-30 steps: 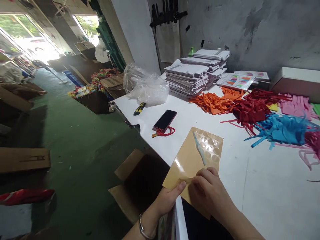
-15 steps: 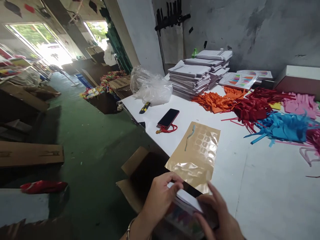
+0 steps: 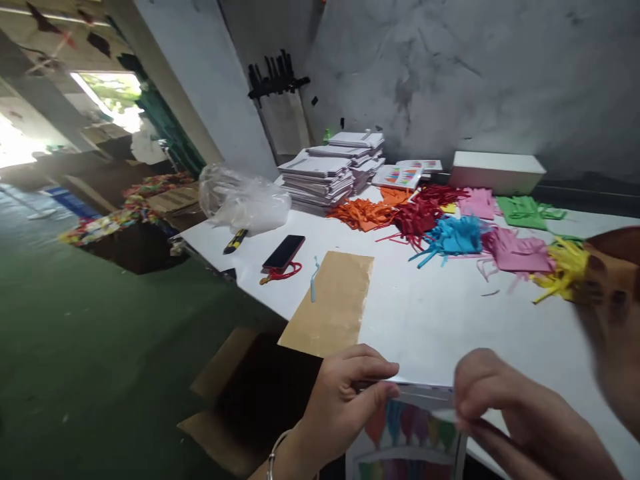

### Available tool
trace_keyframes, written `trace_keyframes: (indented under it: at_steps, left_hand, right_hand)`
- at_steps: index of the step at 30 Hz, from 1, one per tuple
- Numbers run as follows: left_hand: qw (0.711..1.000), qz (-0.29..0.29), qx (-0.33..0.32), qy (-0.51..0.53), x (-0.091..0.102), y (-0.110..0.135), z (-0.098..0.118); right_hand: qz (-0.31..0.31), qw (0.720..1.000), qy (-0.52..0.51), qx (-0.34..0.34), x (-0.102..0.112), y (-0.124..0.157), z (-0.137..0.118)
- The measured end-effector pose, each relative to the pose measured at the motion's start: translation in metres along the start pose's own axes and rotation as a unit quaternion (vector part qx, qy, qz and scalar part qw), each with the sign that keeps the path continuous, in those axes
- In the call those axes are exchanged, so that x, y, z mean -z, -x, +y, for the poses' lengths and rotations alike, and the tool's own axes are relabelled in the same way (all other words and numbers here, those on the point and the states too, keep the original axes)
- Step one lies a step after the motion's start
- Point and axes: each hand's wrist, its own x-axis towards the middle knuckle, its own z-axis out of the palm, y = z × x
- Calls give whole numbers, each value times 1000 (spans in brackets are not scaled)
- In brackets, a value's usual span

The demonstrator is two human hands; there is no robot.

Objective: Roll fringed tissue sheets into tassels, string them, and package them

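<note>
My left hand (image 3: 350, 403) grips the upper edge of a flat, clear-wrapped packet (image 3: 410, 433) printed with rows of coloured tassels. The thumb lies on its front and the fingers are behind the top. At the packet's upper right corner, my right hand (image 3: 510, 410) is closed in a pinch. The packet is tilted up at the table's near edge, its lower part cut off by the frame. Just beyond it lies a tan sheet (image 3: 335, 300), with a thin light-blue strip (image 3: 313, 283) across its left edge.
Paper stacks (image 3: 320, 177), a plastic bag (image 3: 245, 200), a box cutter (image 3: 235, 241) and a phone (image 3: 284, 253) lie on the table (image 3: 425, 320). Coloured tassel bundles (image 3: 455, 235) line the back. An open carton (image 3: 225, 373) stands below left. A blurred brown shape fills the right edge.
The view has swung right. The packet has turned its printed face toward me. My right hand has moved to its upper right corner and closed there.
</note>
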Motion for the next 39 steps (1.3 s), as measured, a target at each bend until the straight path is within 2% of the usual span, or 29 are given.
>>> trace_keyframes:
  at_steps: [1,3,10,16,19,21,22,25,29,32,35,36,37,38,39]
  left_hand:
    - [1000,-11,-1,-3,-6,-3,0]
    - [999,-35,0,-8,-17,-8,2]
    - [995,-95,-14,-22,-43,-12,12]
    - [994,-104,-34,-32,-53,-15,17]
    - [995,-98,-15,-32,-53,-16,15]
    - [995,-92,4,-26,-53,-16,15]
    - [995,-92,10,-24,-54,-17,16]
    - [993,-111,9,-28,-55,-17,19]
    - [994,-102,34,21,-59,-15,14]
    - [993,-77,66,52,-60,-13,7]
    - [993,-67,83,58,-56,-15,9]
    - [992,-62,87,60,-54,-17,12]
    - [992,-57,91,64,-52,-19,15]
    - [992,-50,96,69,-51,-21,18]
    - [991,-37,101,76,-51,-24,20]
  right_hand:
    - [-37,999,-8,-8,4,3,-1]
    - [-67,997,9,-31,8,9,0]
    - [-34,992,73,-101,12,27,6]
    - [-23,986,59,-157,10,37,14]
    - [54,988,87,-116,5,44,21]
    - [114,981,149,-49,1,49,25]
    - [126,976,179,-14,-1,51,27]
    - [97,966,227,72,-5,51,25]
    - [79,960,254,91,0,42,21]
    - [97,951,287,65,14,48,26]
    - [141,946,293,7,22,76,40]
    - [158,949,272,-27,20,89,43]
    - [147,959,233,-66,16,102,46]
    - [173,964,160,-126,9,114,47]
    - [195,955,64,-212,0,124,47]
